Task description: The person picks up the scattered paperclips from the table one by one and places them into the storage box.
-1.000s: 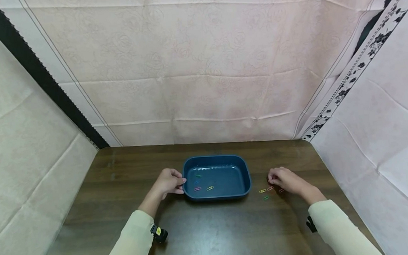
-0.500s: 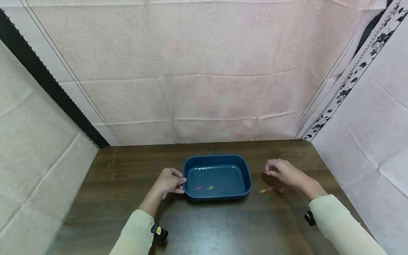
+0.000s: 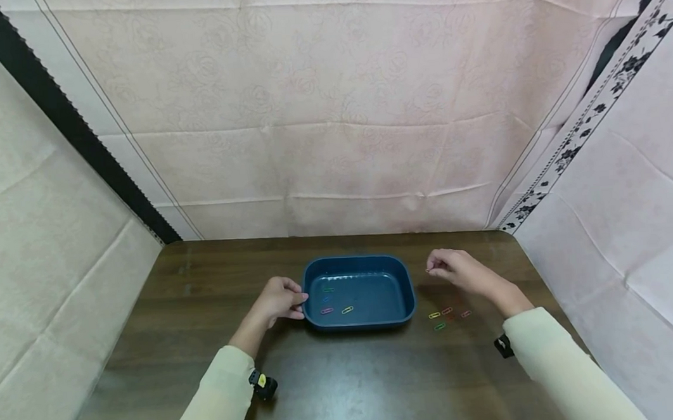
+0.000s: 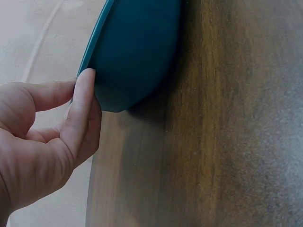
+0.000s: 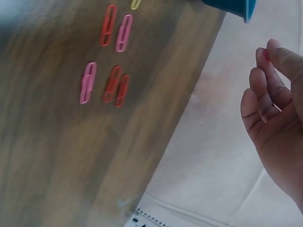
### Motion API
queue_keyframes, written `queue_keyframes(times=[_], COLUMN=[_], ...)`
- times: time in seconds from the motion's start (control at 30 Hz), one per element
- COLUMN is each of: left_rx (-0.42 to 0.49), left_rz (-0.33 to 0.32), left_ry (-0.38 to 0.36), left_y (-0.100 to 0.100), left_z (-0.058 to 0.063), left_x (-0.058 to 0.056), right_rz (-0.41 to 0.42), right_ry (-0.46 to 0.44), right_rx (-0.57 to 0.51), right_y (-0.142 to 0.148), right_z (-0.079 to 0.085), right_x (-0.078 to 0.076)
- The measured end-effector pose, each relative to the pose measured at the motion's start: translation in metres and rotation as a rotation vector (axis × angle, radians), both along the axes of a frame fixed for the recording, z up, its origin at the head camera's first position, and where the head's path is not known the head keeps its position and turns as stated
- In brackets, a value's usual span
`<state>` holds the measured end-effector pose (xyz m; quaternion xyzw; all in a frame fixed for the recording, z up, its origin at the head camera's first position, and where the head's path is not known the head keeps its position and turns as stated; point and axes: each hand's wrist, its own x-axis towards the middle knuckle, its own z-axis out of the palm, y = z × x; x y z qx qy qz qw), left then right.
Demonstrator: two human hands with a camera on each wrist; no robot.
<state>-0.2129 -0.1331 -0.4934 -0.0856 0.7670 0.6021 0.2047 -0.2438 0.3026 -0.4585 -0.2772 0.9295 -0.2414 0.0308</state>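
A blue rectangular tray point(image 3: 400, 308) sits on the table. My left hand point(image 3: 281, 300) pinches its left rim, and the left wrist view shows the thumb and fingers on the tray's wall point(image 4: 137, 47). Raised to the right of the tray, my right hand point(image 3: 462, 270) pinches a small red paper clip point(image 5: 266, 56), mostly hidden by the fingertips. In the tray lie a pink paper clip point(image 3: 327, 311), a yellow paper clip point(image 3: 347, 309), a green one and a blue one. Below the right hand lie several loose clips, among them a green paper clip point(image 3: 440, 326) and a pink paper clip point(image 5: 88, 82).
The brown wooden table point(image 3: 345, 374) ends at a far edge, behind which a pale patterned cloth point(image 3: 331, 109) hangs. More pale cloth stands on the left and right sides. Each wrist carries a small black camera, such as the left camera point(image 3: 263, 385).
My right hand has risen from the loose clips with a red paper clip and moved away from me and slightly left. The left hand and the tray have stayed in place.
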Motion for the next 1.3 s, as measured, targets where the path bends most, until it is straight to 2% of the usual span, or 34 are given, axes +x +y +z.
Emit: queue_keyframes(times=[0.4, 0.73, 1.0, 1.3], left_rx=[0.006, 0.006, 0.019, 0.01], left_rz=[-0.002, 0.004, -0.003, -0.001], left_ry=[-0.001, 0.001, 0.009, -0.001], left_y=[0.0, 0.0, 0.0, 0.0], left_z=[-0.001, 0.0, -0.001, -0.001], left_x=[0.0, 0.0, -0.001, -0.002], right_rz=[0.062, 0.125, 0.197, 0.234], right_ry=[0.01, 0.018, -0.039, -0.108], right_rx=[-0.015, 0.0, 0.014, 0.065], right_y=[-0.034, -0.058, -0.076, -0.099], right_z=[0.018, 0.017, 0.018, 0.016], right_x=[-0.01, -0.019, -0.02, -0.027])
